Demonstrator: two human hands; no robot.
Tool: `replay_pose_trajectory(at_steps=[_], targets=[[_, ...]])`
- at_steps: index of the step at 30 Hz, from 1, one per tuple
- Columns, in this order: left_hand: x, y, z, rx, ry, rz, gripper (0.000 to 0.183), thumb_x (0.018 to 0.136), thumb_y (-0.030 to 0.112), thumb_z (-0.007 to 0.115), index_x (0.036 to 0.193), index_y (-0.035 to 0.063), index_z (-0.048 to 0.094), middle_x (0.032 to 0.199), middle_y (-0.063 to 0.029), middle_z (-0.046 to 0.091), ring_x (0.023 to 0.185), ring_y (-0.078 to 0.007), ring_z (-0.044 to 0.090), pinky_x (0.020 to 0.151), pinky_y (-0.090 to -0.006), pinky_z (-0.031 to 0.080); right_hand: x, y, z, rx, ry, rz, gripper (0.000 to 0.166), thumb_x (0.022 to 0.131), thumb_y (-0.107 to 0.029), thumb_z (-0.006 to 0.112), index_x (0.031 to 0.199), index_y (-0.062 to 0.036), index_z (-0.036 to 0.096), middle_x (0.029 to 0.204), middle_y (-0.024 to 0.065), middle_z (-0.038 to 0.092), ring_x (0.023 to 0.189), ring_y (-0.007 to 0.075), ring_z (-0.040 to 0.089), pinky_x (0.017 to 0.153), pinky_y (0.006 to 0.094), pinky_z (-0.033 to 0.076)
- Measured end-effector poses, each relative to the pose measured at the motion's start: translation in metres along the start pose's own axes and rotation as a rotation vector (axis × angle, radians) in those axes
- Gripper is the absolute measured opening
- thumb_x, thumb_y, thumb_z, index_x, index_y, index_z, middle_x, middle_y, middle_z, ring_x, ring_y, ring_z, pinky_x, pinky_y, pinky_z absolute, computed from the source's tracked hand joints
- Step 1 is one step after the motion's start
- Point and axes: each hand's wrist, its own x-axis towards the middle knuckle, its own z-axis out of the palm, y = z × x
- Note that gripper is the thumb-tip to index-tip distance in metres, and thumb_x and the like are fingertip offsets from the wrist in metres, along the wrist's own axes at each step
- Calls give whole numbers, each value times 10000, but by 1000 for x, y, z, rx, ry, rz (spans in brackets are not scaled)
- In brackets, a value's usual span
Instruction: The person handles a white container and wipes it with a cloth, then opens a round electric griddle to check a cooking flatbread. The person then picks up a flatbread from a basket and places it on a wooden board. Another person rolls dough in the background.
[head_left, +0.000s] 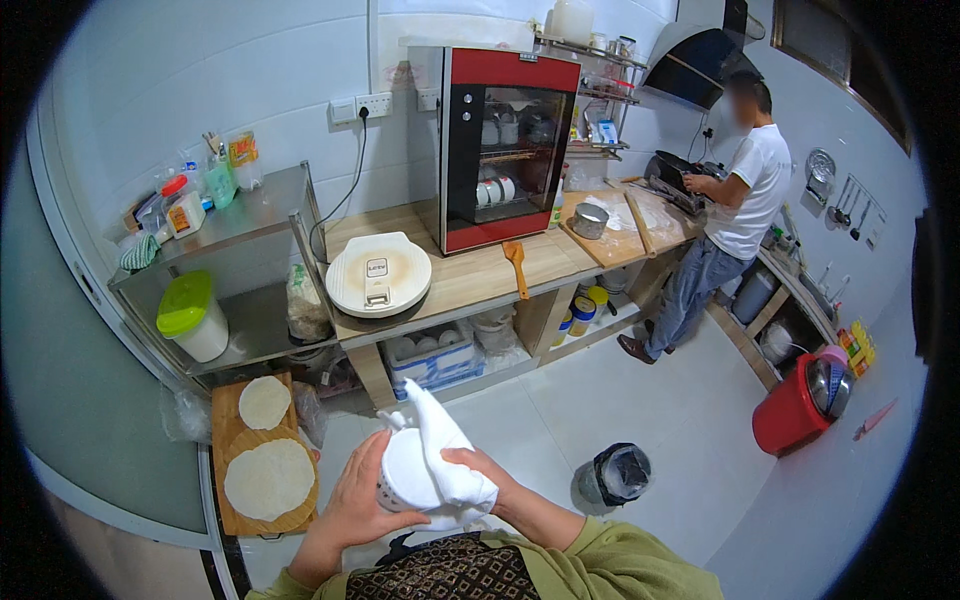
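My left hand is wrapped around a white cylindrical object with a dark pattern on its side. Whether it is a roll or a container, I cannot tell. A white cloth or towel lies over its right side, one corner sticking up. My right hand grips that cloth against the cylinder, its fingers partly hidden in the folds. Both hands are held in front of my body, above the tiled floor.
Flat dough rounds rest on wooden boards at lower left. A white electric griddle, a spatula and a red-framed cabinet stand on the counter. A lined bin is on the floor. Another person works at the far right.
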Motion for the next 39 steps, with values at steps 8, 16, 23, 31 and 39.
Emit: replay_pose_trajectory(at_steps=[8, 16, 23, 31, 39], targets=[[-3, 4, 25, 142, 254, 60, 994, 526, 374, 795, 1254, -22, 244, 1235, -232, 339, 1106, -387, 381, 919, -433, 326, -2, 1, 7, 183, -34, -23, 583, 799, -306, 554, 1228, 23, 333, 1069, 130, 505, 935, 199, 539, 797, 307, 450], [4, -6, 8, -24, -29, 57, 1002, 518, 368, 799, 1256, -17, 240, 1244, -235, 328, 1106, -389, 382, 923, -441, 325, -7, 8, -5, 32, 29, -45, 553, 794, -313, 534, 1196, 31, 377, 1038, 124, 535, 905, 194, 559, 779, 295, 457], [5, -4, 24, 60, 152, 166, 1002, 510, 350, 807, 1253, -6, 237, 1245, -228, 314, 1101, -381, 388, 917, -444, 335, -3, 3, -3, 171, -5, -36, 596, 796, -296, 554, 1250, -1, 305, 1080, 123, 491, 937, 189, 528, 798, 295, 445], [6, -13, 29, 41, 10, 103, 1013, 526, 342, 800, 1275, -2, 212, 1258, -234, 308, 1134, -379, 359, 941, -448, 304, -6, 23, -11, 298, 101, 33, 548, 804, -277, 547, 1230, -15, 323, 1068, 112, 486, 937, 193, 526, 758, 311, 468], [11, -22, 24, -85, -124, 94, 987, 558, 374, 778, 1284, 13, 215, 1251, -223, 319, 1146, -375, 351, 951, -420, 314, -6, 28, -10, 250, 123, 10, 561, 784, -274, 567, 1227, -31, 322, 1007, 98, 492, 874, 186, 533, 730, 296, 473]])
